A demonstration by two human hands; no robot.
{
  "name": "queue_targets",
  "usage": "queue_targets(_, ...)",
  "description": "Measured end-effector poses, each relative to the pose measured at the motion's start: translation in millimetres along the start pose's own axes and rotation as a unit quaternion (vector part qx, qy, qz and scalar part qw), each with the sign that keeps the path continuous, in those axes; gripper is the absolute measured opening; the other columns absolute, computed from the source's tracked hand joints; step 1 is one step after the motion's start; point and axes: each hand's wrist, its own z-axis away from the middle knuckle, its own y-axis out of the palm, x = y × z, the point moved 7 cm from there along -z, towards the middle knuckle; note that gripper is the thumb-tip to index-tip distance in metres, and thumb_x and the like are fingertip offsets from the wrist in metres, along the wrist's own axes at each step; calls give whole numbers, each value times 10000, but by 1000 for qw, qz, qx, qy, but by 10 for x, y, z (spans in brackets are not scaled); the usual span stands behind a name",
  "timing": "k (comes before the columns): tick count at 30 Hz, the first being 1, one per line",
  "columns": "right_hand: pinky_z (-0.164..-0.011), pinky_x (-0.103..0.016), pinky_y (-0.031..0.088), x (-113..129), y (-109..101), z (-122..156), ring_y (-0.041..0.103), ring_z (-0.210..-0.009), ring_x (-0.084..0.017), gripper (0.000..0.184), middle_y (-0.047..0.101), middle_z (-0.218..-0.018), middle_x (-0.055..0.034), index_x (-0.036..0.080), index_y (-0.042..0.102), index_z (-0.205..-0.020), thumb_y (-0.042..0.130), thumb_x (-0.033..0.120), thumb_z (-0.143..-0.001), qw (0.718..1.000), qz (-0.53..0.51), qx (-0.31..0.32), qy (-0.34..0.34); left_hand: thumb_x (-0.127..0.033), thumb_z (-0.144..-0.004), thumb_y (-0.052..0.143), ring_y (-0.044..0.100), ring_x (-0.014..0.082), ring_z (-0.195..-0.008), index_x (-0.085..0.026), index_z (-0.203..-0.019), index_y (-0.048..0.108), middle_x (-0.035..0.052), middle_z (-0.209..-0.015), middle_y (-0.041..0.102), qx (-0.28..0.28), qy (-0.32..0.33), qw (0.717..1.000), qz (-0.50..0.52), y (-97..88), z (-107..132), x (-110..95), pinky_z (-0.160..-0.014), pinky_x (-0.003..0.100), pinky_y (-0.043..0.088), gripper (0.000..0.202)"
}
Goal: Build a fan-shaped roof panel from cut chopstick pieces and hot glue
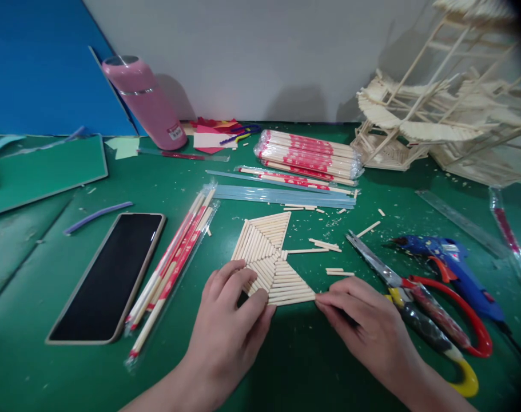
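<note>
A flat panel of short wooden sticks (262,243), laid in wedge-shaped sections that meet near its middle, lies on the green table. Its right side has an open notch, with one loose stick (307,251) pointing into it. My left hand (232,323) grips the panel's lower left part, fingers on top and thumb at the near edge. With thumb and forefinger, my right hand (367,329) pinches the panel's lower right corner. Cut stick pieces (325,245) are scattered just beyond my right hand. Scissors (386,269) with red and yellow handles lie beside it, blades spread slightly.
A blue hot glue gun (461,269) rests at right. Wrapped chopsticks (174,269) and a phone (110,280) lie left. Behind are a chopstick bundle (307,153), pale blue strips (281,194) and a pink bottle (146,103). A stick-built model (397,117) stands back right.
</note>
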Motion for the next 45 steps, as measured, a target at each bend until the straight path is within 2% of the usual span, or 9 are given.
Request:
queue_targets(10,-607,-251,438,-4,8,-3,547,-700,-129,150,577,-777,-21,202,628,-909,530,137,-816,1000,8,-2,7,-117,-784,544,468,319,-1018,-164,-800,592,92,-943,545,3,1,1000,2,4,2,-1,-776,531,449,69)
queue_targets(22,-626,-252,430,-13,13,9,532,-716,-124,107,576,-786,-16,210,611,-860,526,156,-824,999,6,3,46,-134,-778,549,475,314,-1015,-172,-783,592,87,-941,555,4,1,1000,-6,14,1,-4,-773,524,456,57)
queue_targets(36,-612,-251,420,-12,18,6,513,-706,-118,105,560,-790,-16,205,586,-863,546,127,-806,999,-4,3,37,-133,-776,543,482,318,-1022,-168,-776,602,93,-940,571,11,-2,1000,-12,14,12,-12,-791,533,451,68)
queue_targets(45,-627,-245,440,-40,22,4,549,-720,-128,99,583,-796,-17,217,612,-854,523,186,-825,998,12,6,56,-146,-786,538,480,316,-1029,-172,-781,601,91,-947,577,14,-1,1000,-20,13,13,-23,-806,533,446,69)
